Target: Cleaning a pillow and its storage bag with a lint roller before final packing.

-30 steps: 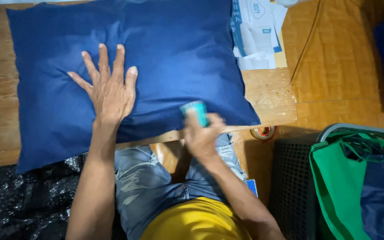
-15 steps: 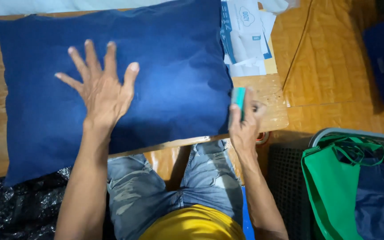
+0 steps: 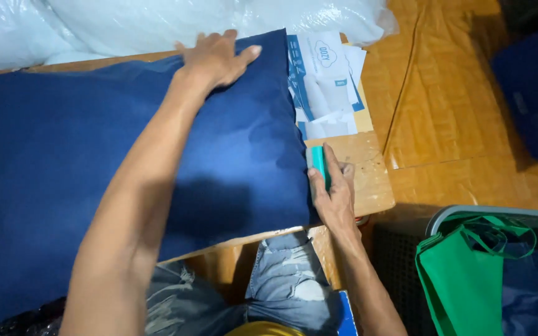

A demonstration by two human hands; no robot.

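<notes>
While the dark blue pillow [image 3: 94, 168] covers the wooden table [image 3: 368, 180], left hand [image 3: 216, 57] lies flat, fingers spread, on its far right corner | right hand [image 3: 331, 190] clasps a small teal tool [image 3: 317, 163] at its right edge; printed leaflets [image 3: 325, 81] beside; green bag [image 3: 468, 274] lower right

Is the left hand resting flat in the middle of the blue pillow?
No, the left hand lies at the far right corner of the blue pillow, not its middle.
</notes>
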